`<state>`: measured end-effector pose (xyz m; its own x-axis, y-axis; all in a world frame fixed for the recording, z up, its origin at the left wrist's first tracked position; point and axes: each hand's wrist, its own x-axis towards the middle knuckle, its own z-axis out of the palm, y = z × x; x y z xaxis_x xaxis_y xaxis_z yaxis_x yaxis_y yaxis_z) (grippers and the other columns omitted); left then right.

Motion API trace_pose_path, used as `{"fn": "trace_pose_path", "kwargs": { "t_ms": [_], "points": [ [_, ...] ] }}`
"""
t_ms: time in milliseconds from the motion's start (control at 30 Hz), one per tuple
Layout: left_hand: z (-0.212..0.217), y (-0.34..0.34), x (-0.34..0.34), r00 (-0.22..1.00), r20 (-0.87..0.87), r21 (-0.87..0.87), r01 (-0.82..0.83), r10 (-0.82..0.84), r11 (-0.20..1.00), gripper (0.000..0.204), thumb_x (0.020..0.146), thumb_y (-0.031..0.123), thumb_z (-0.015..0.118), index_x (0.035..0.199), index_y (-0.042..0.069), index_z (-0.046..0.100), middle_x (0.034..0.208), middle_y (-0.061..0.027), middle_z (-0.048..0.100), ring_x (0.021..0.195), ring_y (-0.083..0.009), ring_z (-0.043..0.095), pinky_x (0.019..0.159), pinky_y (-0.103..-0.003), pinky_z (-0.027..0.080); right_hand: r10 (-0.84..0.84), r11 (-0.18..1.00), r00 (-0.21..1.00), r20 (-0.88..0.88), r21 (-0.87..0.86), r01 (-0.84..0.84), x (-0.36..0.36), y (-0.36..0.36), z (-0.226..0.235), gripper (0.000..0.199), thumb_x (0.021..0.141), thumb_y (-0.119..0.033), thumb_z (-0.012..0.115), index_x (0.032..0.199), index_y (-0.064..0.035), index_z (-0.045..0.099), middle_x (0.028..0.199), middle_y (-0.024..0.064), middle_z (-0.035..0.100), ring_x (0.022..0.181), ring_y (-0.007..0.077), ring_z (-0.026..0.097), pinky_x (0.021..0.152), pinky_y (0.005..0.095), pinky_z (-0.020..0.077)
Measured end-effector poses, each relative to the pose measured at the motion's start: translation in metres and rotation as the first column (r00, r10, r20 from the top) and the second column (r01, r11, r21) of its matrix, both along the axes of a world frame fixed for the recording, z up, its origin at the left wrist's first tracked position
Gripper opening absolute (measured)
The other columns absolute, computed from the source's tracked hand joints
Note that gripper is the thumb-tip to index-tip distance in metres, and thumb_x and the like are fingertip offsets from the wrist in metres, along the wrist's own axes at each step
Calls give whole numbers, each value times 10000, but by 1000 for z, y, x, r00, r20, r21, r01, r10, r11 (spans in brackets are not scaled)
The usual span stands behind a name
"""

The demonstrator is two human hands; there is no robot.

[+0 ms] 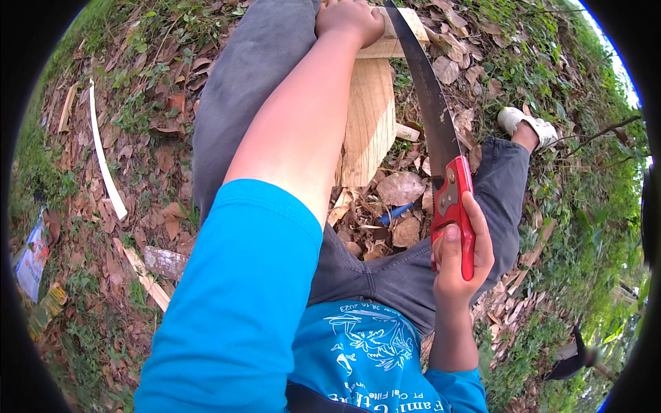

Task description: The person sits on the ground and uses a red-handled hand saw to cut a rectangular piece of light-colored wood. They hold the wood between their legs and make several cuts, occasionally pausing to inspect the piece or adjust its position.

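My right hand (460, 251) is wrapped round the red handle of a handsaw (435, 113). Its long, dark, slightly curved blade points away from me and passes along the right end of a pale wooden board (394, 43). At the top of the view, my left hand (350, 24) is closed on that board, beside my raised left knee; its fingertips are partly hidden. Beneath the board, a thicker wooden block (368, 124) slants toward me between my legs. The blade's tip runs out of the upper edge, and whether its teeth touch the board I cannot tell.
Dry leaves and grass cover the ground. On the left lie a long pale strip (103, 155), a wood offcut (165, 263) and a plastic packet (32, 261). A blue object (395, 214) lies among leaves between my legs. My white shoe (527, 128) is at right, near thin twigs.
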<state>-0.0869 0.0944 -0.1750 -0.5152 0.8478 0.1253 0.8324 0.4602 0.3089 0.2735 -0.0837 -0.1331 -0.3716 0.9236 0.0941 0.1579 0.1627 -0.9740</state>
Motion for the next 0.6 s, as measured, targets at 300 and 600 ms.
{"fn": "trace_pose_path", "kwargs": {
  "t_ms": [300, 600],
  "points": [
    [-11, 14, 7, 997, -72, 28, -30, 32, 999, 561, 1013, 443, 340, 1307, 79, 649, 1398, -160, 627, 1319, -358, 562, 1145, -467, 381, 67, 969, 961, -267, 249, 1, -207, 186, -7, 355, 955, -46, 631, 1303, -1, 681, 1178, 133, 740, 1044, 163, 700, 949, 263, 507],
    [-22, -2, -12, 990, -84, 57, -111, 115, 992, 581, 1002, 432, 328, 1333, 68, 636, 1359, -178, 651, 1311, -356, 578, 1162, -481, 377, 130, 972, 991, 1, 197, -128, -77, 63, -7, 389, 984, 5, 603, 1373, 27, 618, 1311, 157, 690, 1189, 178, 651, 1033, 299, 469]
  ]
}}
